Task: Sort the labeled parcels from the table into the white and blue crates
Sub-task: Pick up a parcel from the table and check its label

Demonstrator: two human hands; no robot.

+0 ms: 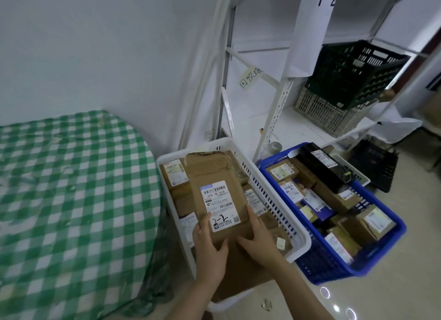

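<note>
- The parcel (219, 200) is a flat brown box with a white label that has "2-2" written on it. Both hands hold it just above the white crate (299, 248).
- The left hand (210, 245) grips the near left corner, with one finger lying on the label.
- The right hand (260, 241) holds the near right edge, with its fingers laid along the side.
- Right under the hands, more brown parcels (174, 174) fill the white crate, so the held box sits over them.
- Just right of the hands is the blue crate (381, 260), full of boxes. A long black box (324, 167) lies across its far end.
- Left of the hands is the table (71, 188) with a green checked cloth.
- Beyond the hands stands a white rack (274, 119). On its shelf a black crate (353, 71) sits on a grey crate (329, 114).
</note>
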